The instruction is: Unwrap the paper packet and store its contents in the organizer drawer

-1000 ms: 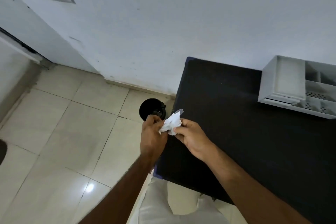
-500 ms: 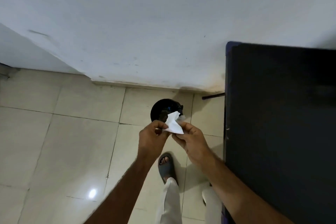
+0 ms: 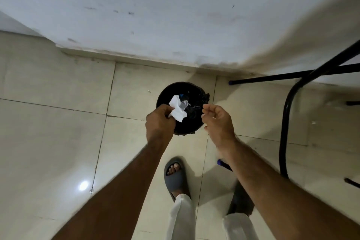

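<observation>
While left hand (image 3: 158, 122) pinches paper (image 3: 177, 111), right hand (image 3: 219, 121) loose

No writing, label, brand mark, number or sign can be read anywhere in this view. The crumpled white paper packet (image 3: 177, 110), pinched in the left hand (image 3: 160, 122), shows only blank white surface, and the small clear plastic scrap (image 3: 183, 104) at its upper edge carries no print that can be made out. The round black bin with a black liner (image 3: 191, 121), beneath and just beyond both hands, has no visible lettering; a tiny blue fleck inside it is too small to tell. The grey rubber slide sandal (image 3: 175, 176), below the hands, bears no legible logo.
</observation>
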